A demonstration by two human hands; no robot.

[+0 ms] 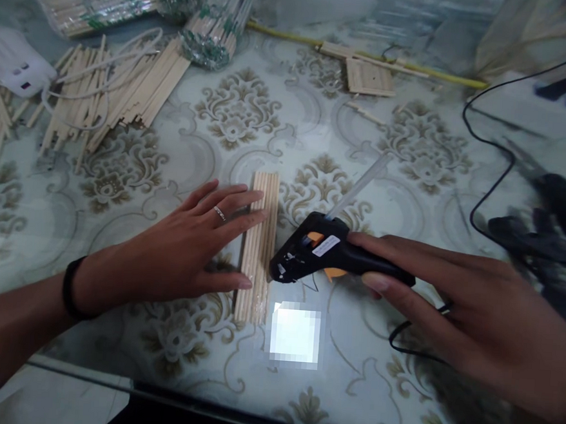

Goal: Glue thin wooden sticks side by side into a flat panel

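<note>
- Nearest the camera runs the near edge of the glass-topped table (372, 386), its damask-patterned cloth showing through the glass.
- Far left, a loose heap of wooden sticks (111, 96) lies spread out, with a white cable (124, 49) looped over it and a white power strip (15, 64) at its left end.
- Beyond the heap, bundles of sticks in plastic wrap (214, 20) lie at the far edge.
- Far right of centre sits a small glued stick frame (367, 76), touching a long yellow rod (447, 75).
- A black cord (489, 181) loops across the right side; the dark objects beside it are too blurred to identify.
- The left hand (188, 244) lies flat, fingers extended and pressing on a panel of sticks (258, 246) set side by side, gripping nothing. A ring sits on one finger and a black band on the wrist.
- The panel is pale, narrow and long, running near to far at the table's centre, just left of the glue gun.
- The right hand (456, 301) is wrapped around the handle of a black glue gun (323, 250) with an orange trigger, its nozzle beside the panel's right edge and a clear glue stick (360, 185) jutting out behind.
- Nothing lies between the nozzle and the panel.
</note>
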